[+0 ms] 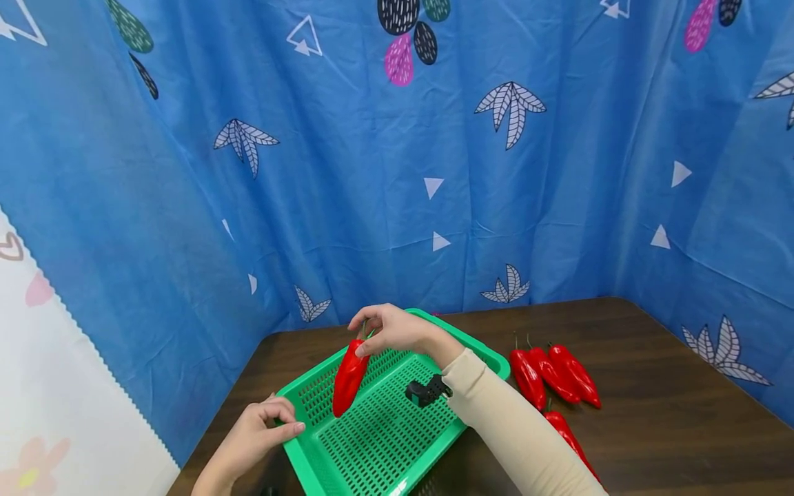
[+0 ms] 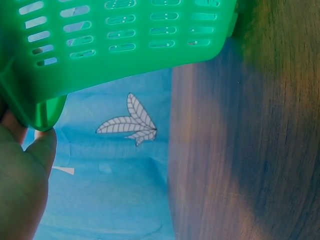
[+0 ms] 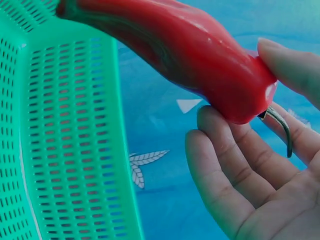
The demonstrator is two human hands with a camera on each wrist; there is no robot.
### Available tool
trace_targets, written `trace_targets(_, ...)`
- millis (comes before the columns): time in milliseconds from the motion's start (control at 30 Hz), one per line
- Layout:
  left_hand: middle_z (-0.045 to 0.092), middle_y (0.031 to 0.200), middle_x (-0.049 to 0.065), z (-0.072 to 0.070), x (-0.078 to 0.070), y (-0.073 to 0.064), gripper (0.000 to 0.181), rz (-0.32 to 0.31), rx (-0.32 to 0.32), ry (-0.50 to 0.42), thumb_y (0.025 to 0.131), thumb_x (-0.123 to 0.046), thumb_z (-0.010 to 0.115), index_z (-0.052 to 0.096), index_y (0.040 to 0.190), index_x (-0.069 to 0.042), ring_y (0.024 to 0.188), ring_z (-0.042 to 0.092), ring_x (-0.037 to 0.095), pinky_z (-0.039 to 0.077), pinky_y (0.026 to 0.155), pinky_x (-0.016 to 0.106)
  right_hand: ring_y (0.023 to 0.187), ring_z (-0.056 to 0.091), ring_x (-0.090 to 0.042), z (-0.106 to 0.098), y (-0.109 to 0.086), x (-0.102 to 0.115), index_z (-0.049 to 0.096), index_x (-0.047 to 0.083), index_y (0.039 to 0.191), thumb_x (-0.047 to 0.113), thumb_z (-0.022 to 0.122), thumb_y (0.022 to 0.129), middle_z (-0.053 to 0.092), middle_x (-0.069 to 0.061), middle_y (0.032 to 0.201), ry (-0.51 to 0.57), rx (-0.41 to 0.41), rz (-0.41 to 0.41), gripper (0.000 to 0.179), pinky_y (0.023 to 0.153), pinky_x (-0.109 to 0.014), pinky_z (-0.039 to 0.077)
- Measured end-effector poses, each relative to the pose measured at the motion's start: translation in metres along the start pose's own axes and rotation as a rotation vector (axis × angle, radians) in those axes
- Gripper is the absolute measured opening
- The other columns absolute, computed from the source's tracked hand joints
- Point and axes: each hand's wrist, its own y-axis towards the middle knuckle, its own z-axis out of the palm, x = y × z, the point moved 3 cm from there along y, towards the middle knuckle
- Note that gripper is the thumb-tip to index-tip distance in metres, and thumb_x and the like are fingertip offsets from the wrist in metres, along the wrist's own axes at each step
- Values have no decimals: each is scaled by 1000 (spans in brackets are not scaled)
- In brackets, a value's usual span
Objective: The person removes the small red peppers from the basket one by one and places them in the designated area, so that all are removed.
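My right hand [image 1: 397, 329] pinches a long red pepper [image 1: 349, 379] near its stem end. The pepper hangs tip down over the green plastic basket [image 1: 428, 457]. In the right wrist view, the thumb and fingertips press the pepper [image 3: 200, 47] near its curved green stem, beside the basket's slotted wall [image 3: 75, 140]. At the basket's left corner, my left hand [image 1: 251, 437] grips the rim between thumb and fingers. The left wrist view has the thumb [image 2: 42, 150] against the rim of the tilted basket [image 2: 100, 75]; the fingers are mostly hidden.
Several red peppers [image 1: 561, 375] lie on the dark wooden table [image 1: 651, 413] to the basket's right. Another pepper [image 1: 567, 434] lies nearer, partly behind the right sleeve. A blue patterned curtain [image 1: 372, 172] hangs behind the table.
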Motion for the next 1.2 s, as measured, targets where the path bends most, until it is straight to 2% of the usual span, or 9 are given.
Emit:
trace_targets(367, 55, 83, -2, 1, -2, -1, 16, 10, -1, -15, 90, -10, 73, 64, 78, -4, 84, 57, 11, 19, 107, -3, 89, 70, -25, -3, -11, 5, 50, 17, 142, 6, 70, 93, 68, -14, 109, 58, -25, -20, 55, 84, -42, 67)
trace_targets(400, 55, 83, -2, 1, -3, -1, 16, 14, -2, -13, 90, -9, 73, 64, 78, -3, 84, 57, 11, 18, 114, 2, 89, 70, -25, -3, -12, 5, 50, 17, 142, 7, 70, 93, 67, -15, 109, 58, -29, -21, 54, 84, -42, 67)
trace_targets(600, 56, 83, -3, 0, -3, -1, 17, -4, -8, -6, 89, -12, 74, 65, 77, -5, 84, 57, 11, 17, 113, 1, 86, 71, -24, -4, -18, 8, 54, 12, 131, 6, 66, 96, 67, -16, 107, 52, -39, -34, 38, 82, -40, 68)
trace_targets(667, 55, 83, -4, 0, -3, -1, 17, -5, -6, -2, 89, -12, 74, 65, 77, -5, 84, 57, 11, 18, 105, -6, 87, 71, -24, -4, -20, 9, 56, 9, 126, 6, 64, 97, 67, -17, 108, 45, -36, -46, 31, 84, -41, 68)
trace_targets(767, 55, 83, -4, 0, -3, 0, 17, -8, -4, -4, 89, -12, 74, 65, 77, -5, 84, 57, 11, 18, 107, -4, 90, 70, -23, -5, -23, 10, 60, 5, 121, 6, 63, 98, 67, -17, 110, 35, -38, -70, 24, 87, -44, 67)
trace_targets(800, 55, 83, -3, 0, -3, 0, 17, 1, -3, -3, 89, -11, 74, 65, 77, -4, 84, 57, 11, 17, 115, 2, 91, 70, -23, -6, -25, 11, 62, 4, 120, 6, 63, 98, 67, -16, 110, 33, -40, -76, 22, 87, -45, 67)
trace_targets(1067, 55, 84, -1, 1, -5, 0, 16, 48, 7, -24, 91, -9, 71, 64, 78, -4, 84, 56, 11, 19, 107, -4, 94, 70, -24, -11, -36, 10, 66, 1, 117, 4, 63, 98, 69, -16, 110, 55, -47, -92, 20, 88, -41, 67)
trace_targets(1100, 55, 84, -1, 2, -5, 0, 16, 50, 10, -28, 91, -9, 71, 64, 78, -3, 84, 56, 11, 15, 116, 2, 94, 70, -24, -12, -38, 10, 66, 1, 117, 4, 63, 98, 69, -17, 110, 55, -47, -94, 20, 88, -40, 67)
trace_targets(1200, 55, 84, -2, 2, -3, 1, 16, 30, 14, -30, 91, -10, 71, 65, 79, -3, 84, 56, 11, 15, 116, 2, 93, 70, -24, -14, -42, 9, 65, -2, 118, 2, 62, 98, 69, -18, 110, 64, -47, -98, 21, 88, -40, 67)
